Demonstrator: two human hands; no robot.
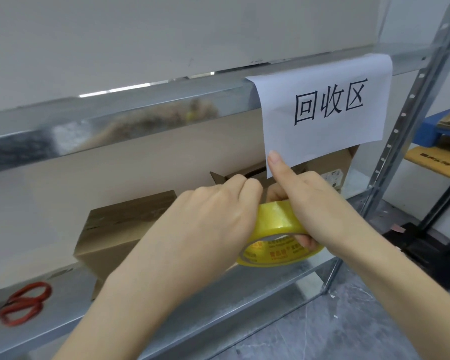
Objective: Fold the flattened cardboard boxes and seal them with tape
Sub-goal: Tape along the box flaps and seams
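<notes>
- Tape roll (276, 222), yellow, is held up between both hands in front of the metal shelf (244, 294), right of centre.
- Right hand (320, 201) grips the roll, fingers curled through its core, index finger pointing straight up.
- Left hand (213, 216) lies against the roll's left side, fingers curled tight onto its top edge; the fingertips are hidden.
- Cardboard box (120, 229), folded up, sits on the shelf behind the left hand; a second box (333, 162) stands farther right, flaps open.
- Red scissors (24, 302) lie on the shelf, near left.
- Paper sign (322, 105) hangs from the upper beam, far right.
</notes>
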